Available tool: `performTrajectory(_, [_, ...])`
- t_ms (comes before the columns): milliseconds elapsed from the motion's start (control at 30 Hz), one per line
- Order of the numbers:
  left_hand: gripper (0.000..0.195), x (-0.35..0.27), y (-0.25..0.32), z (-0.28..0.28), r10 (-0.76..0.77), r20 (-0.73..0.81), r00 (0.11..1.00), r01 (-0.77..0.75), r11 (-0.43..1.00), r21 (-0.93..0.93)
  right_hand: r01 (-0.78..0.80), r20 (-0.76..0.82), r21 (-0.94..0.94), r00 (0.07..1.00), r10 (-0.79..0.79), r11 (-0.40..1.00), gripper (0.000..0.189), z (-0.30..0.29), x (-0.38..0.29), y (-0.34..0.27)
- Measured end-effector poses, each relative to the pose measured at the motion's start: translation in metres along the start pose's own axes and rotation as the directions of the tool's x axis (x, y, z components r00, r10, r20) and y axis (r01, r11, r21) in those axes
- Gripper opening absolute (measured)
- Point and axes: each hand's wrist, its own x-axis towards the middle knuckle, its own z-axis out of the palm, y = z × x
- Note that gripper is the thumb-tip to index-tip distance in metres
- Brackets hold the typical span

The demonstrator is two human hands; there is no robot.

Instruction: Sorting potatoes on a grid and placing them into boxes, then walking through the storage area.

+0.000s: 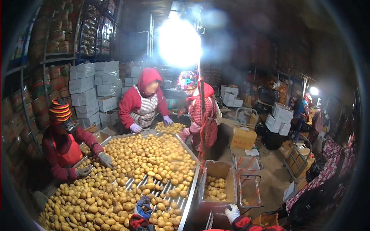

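My left hand (143, 206), in a blue and grey glove, is over the near part of a metal sorting table (189, 199) heaped with potatoes (95, 199). Its fingers look bent, and whether a potato is in them is unclear. My right hand (232, 213), in a white glove with a red-and-black plaid cuff, is off the table's right side. It is at the near end of an open carton (232, 184) with potatoes in the bottom; its grip is hard to make out. Metal rollers (169, 189) show between the potatoes.
Across the table stand two people (144, 101) (202, 115); another person (68, 147) works at the left. A post (202, 135) with red cord rises at the table's right edge. Wire-framed carts (249, 190), a closed carton (243, 137) and stacked white boxes (82, 92) stand around.
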Motion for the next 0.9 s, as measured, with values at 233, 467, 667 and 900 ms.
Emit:
performTrajectory(233, [0.032, -0.001, -0.002, 0.014, -0.012, -0.012, 1.000, 0.012, 1.000, 0.004, -0.001, -0.028, 0.039, 1.000, 0.002, 0.999, 0.026, 0.006, 0.001, 0.021])
performTrajectory(467, [0.033, 0.001, -0.006, 0.020, -0.012, -0.017, 1.000, 0.012, 1.000, 0.012, -0.016, -0.116, 0.032, 0.993, 0.020, 0.999, 0.012, 0.029, 0.006, 0.078])
performTrajectory(667, [0.032, 0.005, -0.002, 0.017, 0.006, -0.039, 0.999, -0.004, 0.999, 0.045, 0.052, -0.137, -0.021, 0.989, -0.055, 0.998, 0.011, 0.036, 0.006, 0.084])
performTrajectory(900, [0.032, 0.006, -0.004, 0.012, 0.009, -0.045, 0.999, -0.004, 0.995, 0.095, -0.105, -0.133, 0.060, 0.985, 0.112, 0.993, 0.016, 0.039, -0.015, 0.093])
